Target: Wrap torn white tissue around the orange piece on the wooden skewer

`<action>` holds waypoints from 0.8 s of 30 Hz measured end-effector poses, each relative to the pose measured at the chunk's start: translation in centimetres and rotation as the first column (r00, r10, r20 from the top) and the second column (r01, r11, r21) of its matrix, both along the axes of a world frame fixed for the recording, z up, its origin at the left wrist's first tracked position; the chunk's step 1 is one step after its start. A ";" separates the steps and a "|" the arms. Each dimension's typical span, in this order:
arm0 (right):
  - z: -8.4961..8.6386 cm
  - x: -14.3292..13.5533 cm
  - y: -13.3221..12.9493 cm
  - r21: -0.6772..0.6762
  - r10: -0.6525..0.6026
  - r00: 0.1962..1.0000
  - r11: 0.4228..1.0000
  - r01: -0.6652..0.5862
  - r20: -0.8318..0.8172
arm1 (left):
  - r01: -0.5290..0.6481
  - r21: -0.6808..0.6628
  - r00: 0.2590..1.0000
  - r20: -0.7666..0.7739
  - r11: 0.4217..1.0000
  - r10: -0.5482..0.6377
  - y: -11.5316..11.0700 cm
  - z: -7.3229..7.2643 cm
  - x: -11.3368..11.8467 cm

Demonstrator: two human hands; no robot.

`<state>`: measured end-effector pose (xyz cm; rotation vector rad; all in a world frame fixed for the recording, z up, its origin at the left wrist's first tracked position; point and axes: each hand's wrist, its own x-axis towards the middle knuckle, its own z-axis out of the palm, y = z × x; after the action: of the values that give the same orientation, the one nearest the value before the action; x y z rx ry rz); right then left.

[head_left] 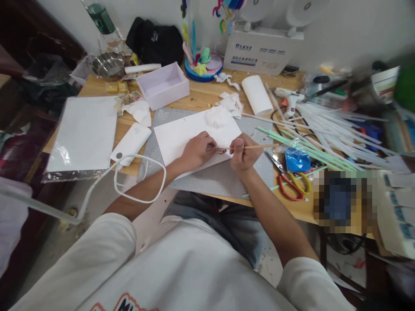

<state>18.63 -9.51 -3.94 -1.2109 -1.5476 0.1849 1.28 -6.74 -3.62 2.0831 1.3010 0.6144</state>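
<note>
My right hand (245, 154) is closed in a fist around a thin wooden stick (259, 147) that lies nearly level. My left hand (198, 151) pinches at the stick's left end, where a small dark and orange piece (221, 151) shows; its kind is too small to tell. Both hands are over a white sheet of paper (175, 136), which rests on a grey cutting mat (207, 183). Just beyond the fingers, a heap of white fluff (216, 117) sits on the paper.
Scissors (292, 186), a glue gun (290, 100) and many glue sticks (337, 129) lie right. A white roll (257, 95) and lilac box (164, 88) stand behind. Left are a white device (132, 142) with a looping cable (164, 172) and bagged white sheets (84, 131).
</note>
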 end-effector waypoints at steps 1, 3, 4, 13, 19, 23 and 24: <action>0.1 0.0 0.1 -0.011 -0.004 1.000 1.000 0.004 0.030 | 0.005 0.006 1.000 0.011 1.000 -0.005 0.0 0.0 0.0; 0.2 -0.1 0.2 -0.021 -0.003 0.997 1.000 0.005 0.083 | 0.013 0.014 1.000 0.028 1.000 -0.014 -0.1 0.1 -0.1; 0.3 -0.1 0.2 -0.021 0.002 0.995 1.000 0.000 0.105 | 0.016 0.017 0.999 0.030 1.000 -0.017 -0.2 0.1 -0.1; 0.3 -0.2 0.8 -0.006 0.034 0.975 0.999 -0.034 0.221 | 0.012 0.069 0.996 0.087 0.998 -0.018 -0.9 0.0 -0.8; 0.8 -1.5 2.1 -0.115 0.119 0.960 0.989 -0.092 0.253 | 0.015 0.069 1.000 0.026 0.998 -0.017 -1.6 -0.1 -1.0; 0.8 -1.2 2.1 -0.115 0.098 0.987 0.990 -0.083 0.129 | 0.020 0.054 1.000 0.008 0.998 -0.020 -1.9 -0.3 -0.8; 0.8 -0.9 2.0 -0.114 0.043 0.999 0.993 -0.039 0.031 | 0.012 0.043 1.000 0.003 0.999 -0.012 -2.0 -0.3 -0.8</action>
<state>17.70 -7.52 -3.11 -1.2768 -1.6098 0.2840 0.45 -8.78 -3.93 2.1221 1.2837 0.6452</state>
